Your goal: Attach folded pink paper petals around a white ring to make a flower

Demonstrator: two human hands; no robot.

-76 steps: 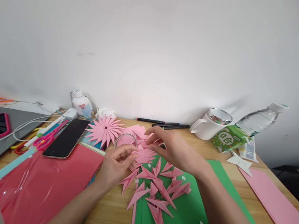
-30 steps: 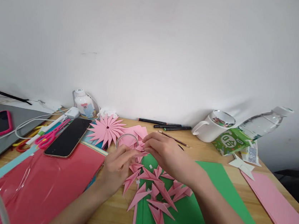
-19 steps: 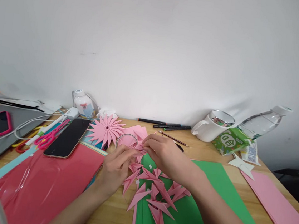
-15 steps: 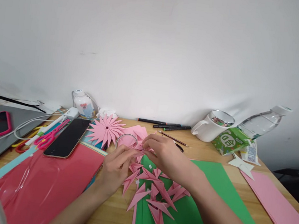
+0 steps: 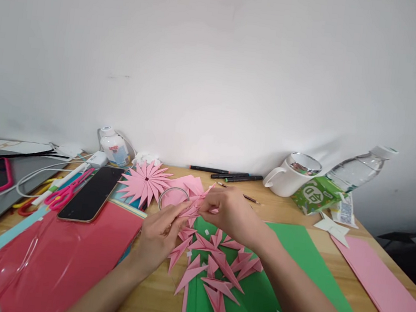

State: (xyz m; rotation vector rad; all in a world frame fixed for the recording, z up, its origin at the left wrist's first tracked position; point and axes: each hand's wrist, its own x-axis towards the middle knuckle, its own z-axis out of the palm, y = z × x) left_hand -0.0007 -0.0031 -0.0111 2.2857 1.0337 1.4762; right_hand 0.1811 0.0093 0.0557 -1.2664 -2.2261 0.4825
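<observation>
Between my two hands is a folded pink paper piece (image 5: 195, 205) with pointed ends, pinched from both sides. My left hand (image 5: 162, 231) is closed on its left part, thumb and fingers pressed together. My right hand (image 5: 229, 211) pinches its right part, and the fingers cover some of the folds. Below them, several loose pink folded paper points (image 5: 214, 262) lie scattered on green paper (image 5: 292, 276). Behind my left hand stands a finished-looking pink paper pinwheel (image 5: 146, 179). A clear ring-shaped roll (image 5: 164, 191), perhaps tape, sits beside pink sheets (image 5: 186, 182).
At left lie a black phone (image 5: 91, 195), pink scissors (image 5: 64, 195) and a red sheet (image 5: 80, 256) in plastic. Several pens (image 5: 235, 177) lie by the wall. A white mug (image 5: 292, 175), green packet (image 5: 314, 194), tilted bottle (image 5: 359, 168) and pink strips (image 5: 384, 291) are at right.
My right hand has turned and curled its fingers inward around the pink piece, so more of the folds show. The view has shifted slightly.
</observation>
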